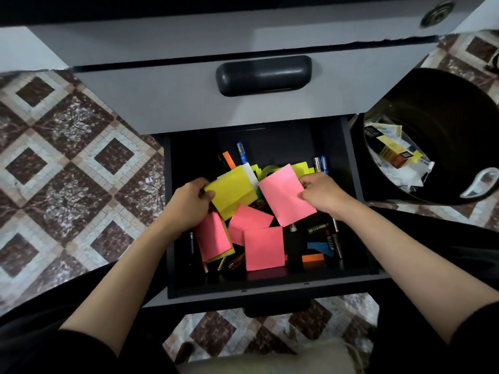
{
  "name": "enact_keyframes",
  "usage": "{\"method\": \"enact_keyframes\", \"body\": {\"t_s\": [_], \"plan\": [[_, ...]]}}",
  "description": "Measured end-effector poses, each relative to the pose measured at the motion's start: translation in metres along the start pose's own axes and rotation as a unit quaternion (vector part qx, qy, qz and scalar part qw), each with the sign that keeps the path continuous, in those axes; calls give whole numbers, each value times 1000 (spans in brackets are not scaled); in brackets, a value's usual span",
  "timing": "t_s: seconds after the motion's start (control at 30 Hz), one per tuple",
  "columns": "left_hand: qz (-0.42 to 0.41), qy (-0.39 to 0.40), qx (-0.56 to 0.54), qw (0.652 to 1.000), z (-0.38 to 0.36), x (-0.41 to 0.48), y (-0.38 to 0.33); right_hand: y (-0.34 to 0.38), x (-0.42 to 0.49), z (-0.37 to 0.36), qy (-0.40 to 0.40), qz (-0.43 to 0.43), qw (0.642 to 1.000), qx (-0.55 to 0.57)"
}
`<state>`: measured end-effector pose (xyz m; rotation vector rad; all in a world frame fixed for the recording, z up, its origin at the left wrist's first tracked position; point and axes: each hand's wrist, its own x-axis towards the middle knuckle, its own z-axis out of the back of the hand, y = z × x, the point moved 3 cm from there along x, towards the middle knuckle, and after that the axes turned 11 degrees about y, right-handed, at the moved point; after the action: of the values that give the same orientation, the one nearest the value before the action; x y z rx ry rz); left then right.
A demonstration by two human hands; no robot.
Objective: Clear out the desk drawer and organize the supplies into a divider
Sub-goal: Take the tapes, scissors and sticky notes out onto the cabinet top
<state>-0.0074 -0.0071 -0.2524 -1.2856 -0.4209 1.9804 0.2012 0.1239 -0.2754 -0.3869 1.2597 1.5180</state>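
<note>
The black desk drawer (pixel 361 238) stands pulled out below me, cluttered with supplies. My left hand (pixel 190 203) grips a bunch of yellow sticky notes (pixel 232 191), with a pink and yellow stack (pixel 213 236) hanging under the palm. My right hand (pixel 321 193) pinches a pink sticky note (pixel 286 197) at its right edge. Two more pink notes (pixel 263 248) lie loose in the drawer. Beneath them are blue markers (pixel 241 152), an orange marker (pixel 229 160), a tape roll (pixel 267 171), batteries (pixel 318 228) and pens (pixel 337 242). No divider is in view.
A closed grey drawer with a dark handle (pixel 263 75) sits above the open one. A black waste bin (pixel 437 136) with paper and a small box inside stands to the right. Patterned tile floor (pixel 67 157) lies on the left.
</note>
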Motion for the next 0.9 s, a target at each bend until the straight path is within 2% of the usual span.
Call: {"method": "enact_keyframes", "body": {"t_s": [0.13,0.23,0.37,0.47,0.63,0.77,0.9], "plan": [[-4,-43,-125,991,3,1,-4,0,0,6,-25,0,999,29],[-17,-74,-143,987,6,0,-7,1,-1,6,-25,2,999,46],[29,-58,0,998,10,5,5,0,0,10,-44,3,997,61],[42,-58,155,985,5,2,5,-2,0,12,-55,0,996,66],[-51,-136,279,949,-11,-7,-8,-7,-1,20,-95,0,991,93],[-116,-27,349,930,-51,0,-16,-8,-6,29,-127,15,987,99],[-126,77,460,875,-81,15,-21,-8,-11,30,-120,17,989,83]]}}
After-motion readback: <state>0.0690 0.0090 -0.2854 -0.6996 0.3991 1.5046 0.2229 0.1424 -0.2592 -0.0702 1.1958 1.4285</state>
